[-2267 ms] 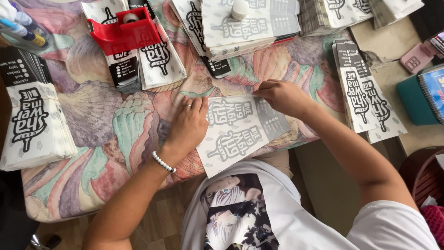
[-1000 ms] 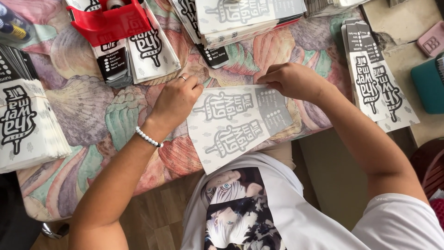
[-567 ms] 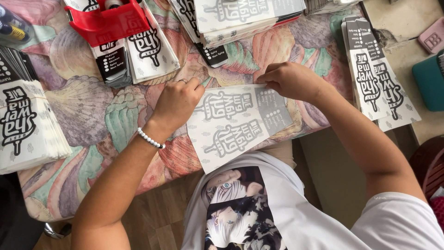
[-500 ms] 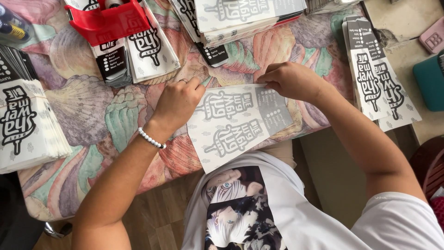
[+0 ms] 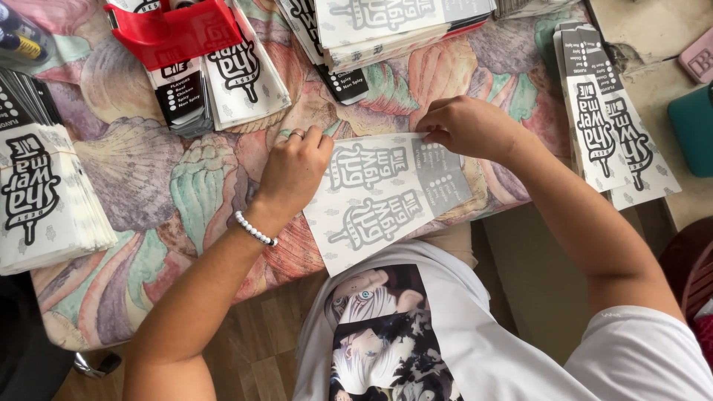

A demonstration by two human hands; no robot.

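The flat paper sleeve (image 5: 386, 197) under my fingers was white, its lettering showing through in pale grey, with a grey panel at one end. The tablecloth (image 5: 163, 200) beneath it carried big seashells in pink, lilac, teal and orange-red. My left hand (image 5: 293, 171) wore a white beaded bracelet (image 5: 255, 229) at the wrist and a silver-coloured ring. The stacks of sleeves (image 5: 44, 197) around me were white with bold black lettering and black end panels. A bright red holder (image 5: 174, 33) sat at the top. My shirt (image 5: 475, 349) was white with a black-and-white cartoon print.
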